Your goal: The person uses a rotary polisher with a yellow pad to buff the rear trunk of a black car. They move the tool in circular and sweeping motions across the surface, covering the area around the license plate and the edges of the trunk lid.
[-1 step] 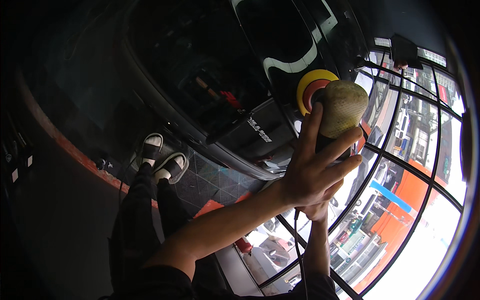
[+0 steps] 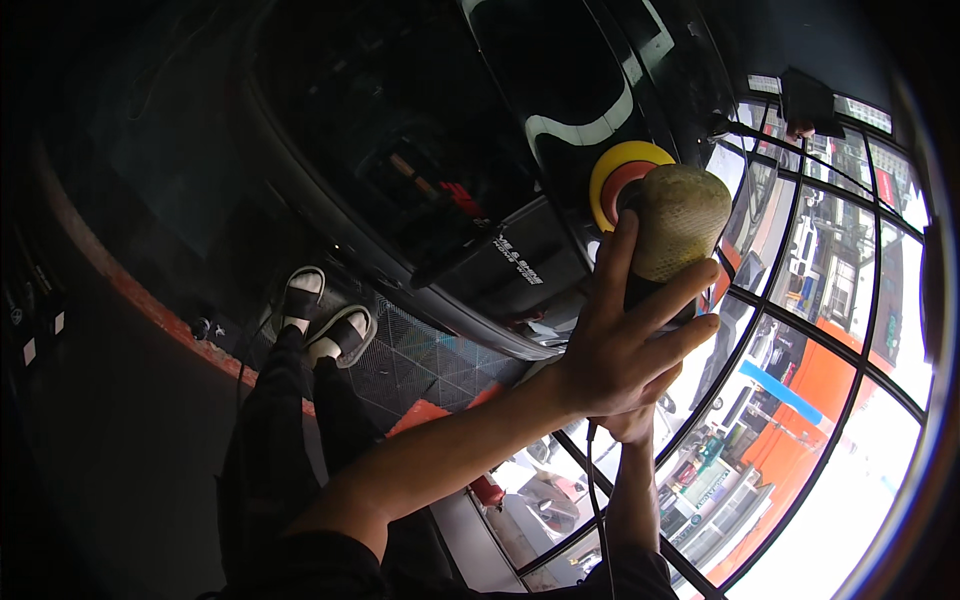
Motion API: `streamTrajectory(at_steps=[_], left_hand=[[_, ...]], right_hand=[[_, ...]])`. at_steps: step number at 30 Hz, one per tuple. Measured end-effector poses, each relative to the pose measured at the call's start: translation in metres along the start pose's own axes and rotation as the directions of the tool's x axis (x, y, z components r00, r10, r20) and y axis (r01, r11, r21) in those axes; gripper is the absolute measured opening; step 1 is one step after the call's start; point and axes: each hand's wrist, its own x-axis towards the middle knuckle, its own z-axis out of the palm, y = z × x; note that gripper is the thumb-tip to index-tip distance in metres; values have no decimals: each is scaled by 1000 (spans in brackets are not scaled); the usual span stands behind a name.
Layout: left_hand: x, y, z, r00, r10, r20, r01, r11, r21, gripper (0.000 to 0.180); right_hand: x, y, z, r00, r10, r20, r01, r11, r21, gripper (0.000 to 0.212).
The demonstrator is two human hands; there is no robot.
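A polisher [image 2: 685,220] with a yellow pad [image 2: 604,185] sits at the side of a dark car [image 2: 555,245]. The left hand [image 2: 610,360] holds it, fingers [image 2: 686,286] spread over its body. The right hand [image 2: 632,425] is mostly hidden behind; its grip cannot be told. A black cord [image 2: 596,480] hangs below.

Free gap between forearms [image 2: 455,440], cord [image 2: 598,505] inside
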Motion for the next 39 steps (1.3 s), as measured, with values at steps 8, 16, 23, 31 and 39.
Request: streamTrajectory(at_steps=[8,16,23,31,39], left_hand=[[-11,-15,-4,997,72,-8,-72,997,-32,27],[-24,-5,-14,999,38,-32,-40,998,-48,35],[-19,-16,-6,995,93,35,-92,995,-33,40],[-16,-17,-2,996,93,6,-92,995,-46,43],[-12,5,11,999,34,4,-34,999,-8,29]], right_hand=[[2,-2,4,1000,7,14,-8,1000,7,77],[4,-3,5,999,27,23,-27,1000,15,77],[6,-8,5,999,41,30,-42,999,33,78],[8,-13,7,998,58,22,-59,996,59,79],[9,-22,-2,993,107,42,-112,981,157,80]])
